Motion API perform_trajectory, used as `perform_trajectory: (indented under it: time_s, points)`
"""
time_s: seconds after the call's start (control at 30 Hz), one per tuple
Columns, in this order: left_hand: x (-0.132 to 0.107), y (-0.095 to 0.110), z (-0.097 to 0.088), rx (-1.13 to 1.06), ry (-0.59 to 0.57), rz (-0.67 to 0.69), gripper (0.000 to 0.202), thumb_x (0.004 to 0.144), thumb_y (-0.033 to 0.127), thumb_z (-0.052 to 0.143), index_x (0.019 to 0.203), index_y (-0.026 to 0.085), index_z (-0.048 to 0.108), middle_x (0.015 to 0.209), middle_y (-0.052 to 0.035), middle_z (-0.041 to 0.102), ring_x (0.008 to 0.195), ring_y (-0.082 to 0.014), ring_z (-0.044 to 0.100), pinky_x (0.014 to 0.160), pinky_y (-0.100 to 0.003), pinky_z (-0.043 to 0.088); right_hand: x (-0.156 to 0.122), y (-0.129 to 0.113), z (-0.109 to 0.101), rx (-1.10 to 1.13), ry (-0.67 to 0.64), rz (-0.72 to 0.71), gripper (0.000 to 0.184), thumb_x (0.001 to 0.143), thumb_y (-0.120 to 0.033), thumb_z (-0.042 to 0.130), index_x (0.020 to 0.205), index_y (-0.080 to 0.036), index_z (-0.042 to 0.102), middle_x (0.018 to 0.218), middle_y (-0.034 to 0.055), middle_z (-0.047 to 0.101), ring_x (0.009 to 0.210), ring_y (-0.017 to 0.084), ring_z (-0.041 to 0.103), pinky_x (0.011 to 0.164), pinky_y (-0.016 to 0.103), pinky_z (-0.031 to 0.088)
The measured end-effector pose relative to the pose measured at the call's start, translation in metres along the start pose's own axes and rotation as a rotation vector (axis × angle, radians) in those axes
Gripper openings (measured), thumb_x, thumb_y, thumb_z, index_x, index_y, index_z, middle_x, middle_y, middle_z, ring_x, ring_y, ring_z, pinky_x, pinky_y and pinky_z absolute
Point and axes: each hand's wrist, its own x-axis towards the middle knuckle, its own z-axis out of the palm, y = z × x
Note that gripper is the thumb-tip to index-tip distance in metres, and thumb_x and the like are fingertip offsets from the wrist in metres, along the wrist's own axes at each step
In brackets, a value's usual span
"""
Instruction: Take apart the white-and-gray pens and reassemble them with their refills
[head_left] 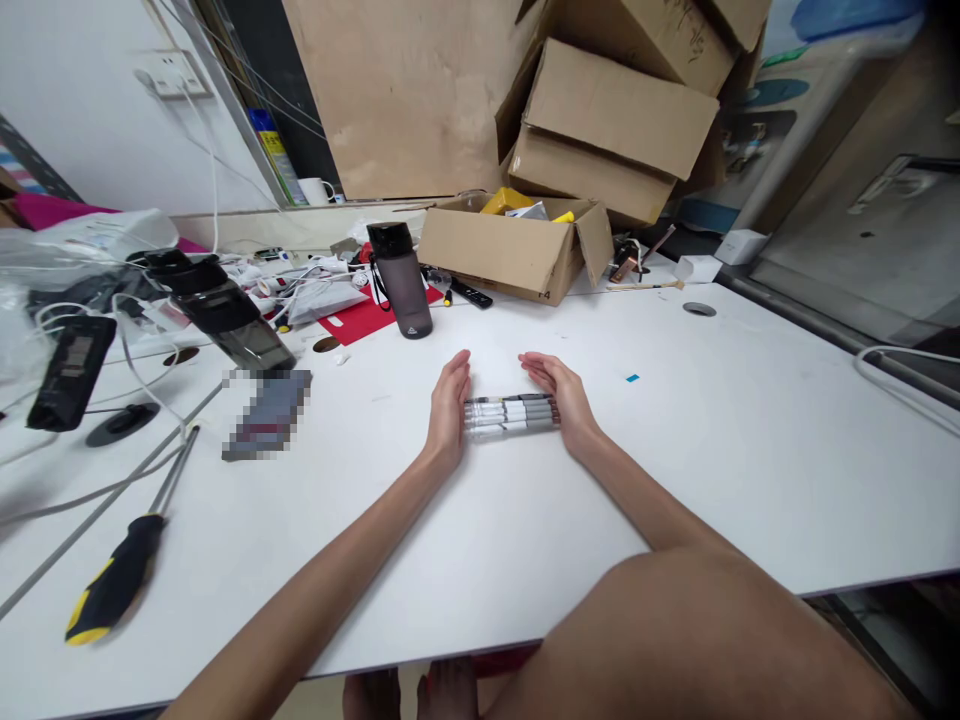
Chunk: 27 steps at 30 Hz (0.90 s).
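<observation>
A row of pens (510, 414), side by side with clear, white and grey barrels, lies crosswise on the white table. My left hand (448, 408) stands on edge at the left end of the pens, its palm against or very close to them. At the opposite end, my right hand (564, 400) faces it the same way, its palm at the pen ends. Both hands have their fingers stretched forward, not wrapped round anything. The palms partly hide the pen tips, so I cannot tell how firmly they press.
A grey water bottle (403, 282) and an open cardboard box (499, 245) stand behind the hands. To the left are a dark bottle (225, 315), a blurred-out flat object (268, 415) and a screwdriver (120, 570). A small blue scrap (633, 378) lies to the right.
</observation>
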Motion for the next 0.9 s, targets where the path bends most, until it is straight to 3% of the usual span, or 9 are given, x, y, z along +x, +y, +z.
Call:
perform_trajectory:
  time_s: [0.13,0.3,0.57,0.9]
  points:
    - [0.035,-0.002,0.004,0.017,-0.002,0.02,0.04,0.1,0.034,0.044,0.136,0.023,0.058,0.158,-0.0051,0.049,0.148,-0.0239,0.044,0.125,-0.042,0.032,0.031,0.0,0.003,-0.06,0.007,-0.038,0.036,0.095,-0.042,0.044,0.109,-0.019,0.069,0.126,0.0105,0.073,0.123,0.022,0.066,0.109,0.036,0.05]
    - [0.064,-0.016,0.009,0.052,0.019,-0.013,0.039,0.099,0.035,0.045,0.131,0.02,0.061,0.155,-0.0079,0.053,0.145,-0.0252,0.047,0.122,-0.041,0.035,0.062,0.01,0.003,-0.06,-0.001,0.032,0.03,0.093,-0.039,0.048,0.098,-0.019,0.07,0.115,0.0119,0.077,0.114,0.023,0.071,0.104,0.037,0.054]
    - [0.073,-0.032,0.01,0.143,0.016,0.0,0.035,0.096,0.031,0.046,0.121,0.019,0.067,0.147,-0.0085,0.06,0.141,-0.0237,0.051,0.122,-0.039,0.034,0.066,0.024,-0.006,-0.15,-0.087,0.0,0.031,0.094,-0.042,0.05,0.095,-0.018,0.07,0.099,0.0107,0.079,0.099,0.02,0.073,0.099,0.036,0.054]
    - [0.072,-0.025,0.001,0.157,-0.021,-0.046,0.033,0.089,0.03,0.049,0.109,0.018,0.072,0.139,-0.0114,0.067,0.137,-0.0245,0.055,0.12,-0.04,0.037,0.059,0.023,-0.006,-0.219,-0.107,-0.075,0.04,0.094,-0.052,0.048,0.098,-0.019,0.069,0.098,0.01,0.078,0.1,0.02,0.071,0.098,0.035,0.053]
